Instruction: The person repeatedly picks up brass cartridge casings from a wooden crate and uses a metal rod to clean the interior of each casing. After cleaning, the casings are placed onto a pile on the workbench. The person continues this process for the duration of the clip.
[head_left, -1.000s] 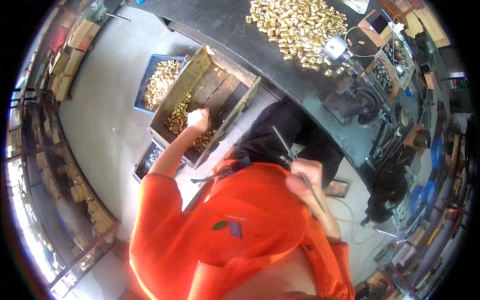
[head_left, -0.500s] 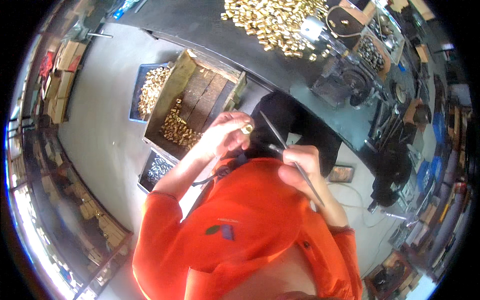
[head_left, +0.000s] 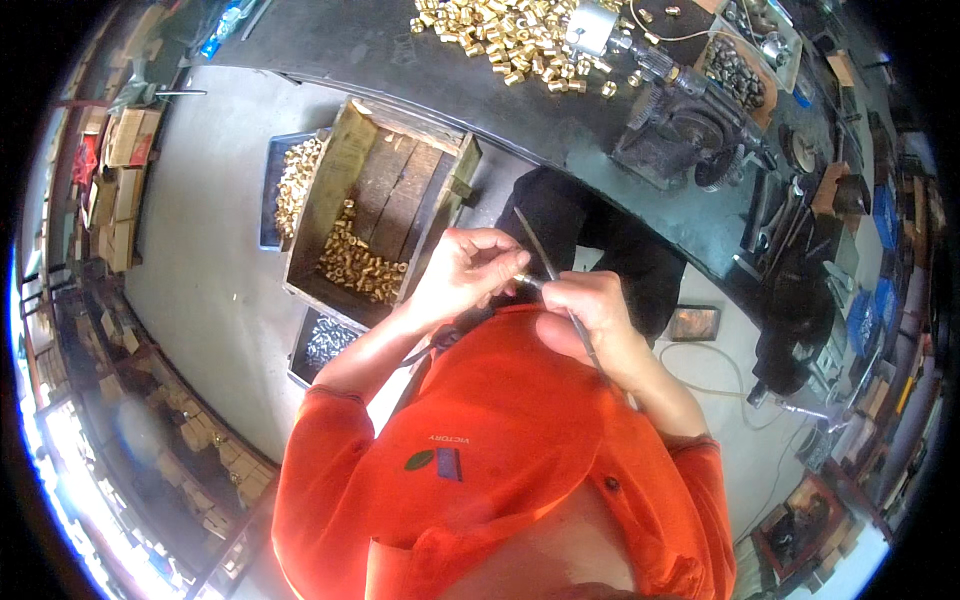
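Observation:
My left hand (head_left: pixel 468 272) is closed in a pinch on a small brass fitting (head_left: pixel 517 285), mostly covered by the fingers. My right hand (head_left: pixel 592 308) is closed round a long slim metal file (head_left: pixel 537 243), which slants across the fist with its pointed end up and to the left. A short silvery tool tip (head_left: pixel 534 282) also sticks out from the right fist and meets the fitting; whether it sits inside the bore is hidden. Both hands are close together above my lap, in front of the orange shirt (head_left: pixel 480 400).
A wooden crate (head_left: pixel 310 225) holds brass fittings, beside a blue bin (head_left: pixel 270 205) of more fittings and a dark bin (head_left: pixel 303 345) of silvery parts. On the dark bench (head_left: pixel 370 45) are a heap of brass fittings (head_left: pixel 500 40) and a geared machine (head_left: pixel 690 135).
My left hand has moved right and down with the brass fitting, bringing it against the tool tip at my right hand. The right hand has shifted slightly left and still grips the file.

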